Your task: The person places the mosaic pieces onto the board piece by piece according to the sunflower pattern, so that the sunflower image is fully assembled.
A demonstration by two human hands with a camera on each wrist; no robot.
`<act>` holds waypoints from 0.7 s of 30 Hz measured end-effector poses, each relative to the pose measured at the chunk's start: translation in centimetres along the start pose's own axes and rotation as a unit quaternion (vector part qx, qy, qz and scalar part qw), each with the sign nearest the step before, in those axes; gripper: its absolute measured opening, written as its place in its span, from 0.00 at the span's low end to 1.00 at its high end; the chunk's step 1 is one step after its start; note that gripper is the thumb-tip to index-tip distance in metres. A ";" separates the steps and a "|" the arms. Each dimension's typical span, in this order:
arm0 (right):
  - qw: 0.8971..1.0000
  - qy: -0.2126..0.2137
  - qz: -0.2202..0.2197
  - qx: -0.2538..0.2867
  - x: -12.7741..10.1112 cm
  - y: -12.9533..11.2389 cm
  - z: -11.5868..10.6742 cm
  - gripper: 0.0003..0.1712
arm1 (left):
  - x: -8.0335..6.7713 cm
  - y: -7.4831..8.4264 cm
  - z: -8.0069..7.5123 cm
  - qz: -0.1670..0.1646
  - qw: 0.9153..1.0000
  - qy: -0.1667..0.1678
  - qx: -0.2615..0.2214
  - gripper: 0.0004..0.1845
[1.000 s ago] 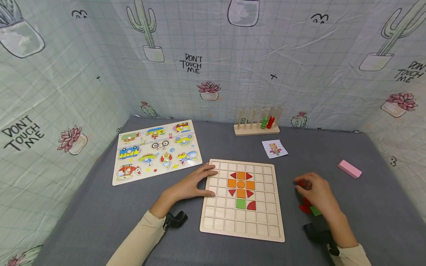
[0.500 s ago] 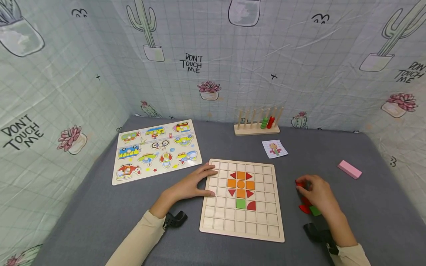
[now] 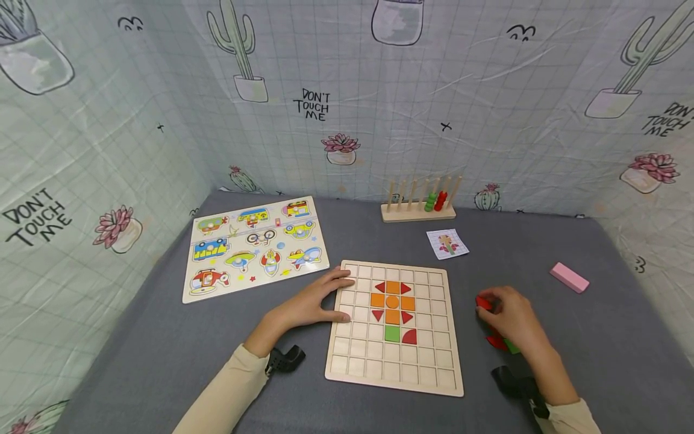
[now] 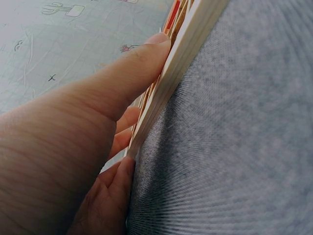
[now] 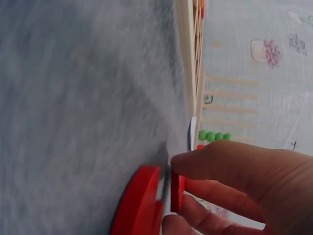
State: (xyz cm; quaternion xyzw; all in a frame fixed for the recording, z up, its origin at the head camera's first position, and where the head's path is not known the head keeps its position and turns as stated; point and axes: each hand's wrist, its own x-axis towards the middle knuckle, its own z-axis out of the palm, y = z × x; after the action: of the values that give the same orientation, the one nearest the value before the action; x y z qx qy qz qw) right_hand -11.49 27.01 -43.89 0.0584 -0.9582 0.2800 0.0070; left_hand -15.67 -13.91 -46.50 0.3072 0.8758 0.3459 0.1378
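A wooden grid board (image 3: 401,367) lies in the middle of the table. Several orange, red and green flat pieces sit in its cells, among them a green square (image 3: 392,333) and a red quarter-circle (image 3: 409,337). On the board's left edge rests my left hand (image 3: 310,301), its fingers spread and its thumb on the rim. To the right of the board, my right hand (image 3: 512,316) pinches a flat red piece (image 5: 177,191) between thumb and fingers. Below that hand lie another red piece (image 3: 496,342) and a green piece (image 3: 511,346), partly hidden by it.
A vehicle puzzle board (image 3: 255,247) lies at the back left. Behind the grid board are a pattern card (image 3: 447,243) and a peg stand (image 3: 418,212) with green and red beads. A pink block (image 3: 569,276) lies at the far right. Patterned cloth surrounds the table.
My right hand has shifted slightly left and now holds the red piece, more of which shows past the fingertips. The left hand and the board have stayed put.
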 end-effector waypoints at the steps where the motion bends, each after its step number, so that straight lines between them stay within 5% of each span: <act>1: 1.000 0.002 -0.008 0.001 0.0 -0.2 0.1 0.14 | 0.0 0.0 0.0 -0.001 1.000 0.000 -0.001 0.40; 21: 0.992 -0.070 -0.103 0.032 -1.6 -5.6 1.6 0.13 | 0.0 0.1 0.1 -0.004 1.000 0.002 -0.003 0.39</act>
State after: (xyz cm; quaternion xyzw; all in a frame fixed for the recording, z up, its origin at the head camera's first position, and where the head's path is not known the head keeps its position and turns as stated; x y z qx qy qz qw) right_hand -9.18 21.63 -42.25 0.1763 -0.9357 0.3038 -0.0329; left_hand -15.55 -13.83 -46.45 0.3025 0.8761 0.3487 0.1388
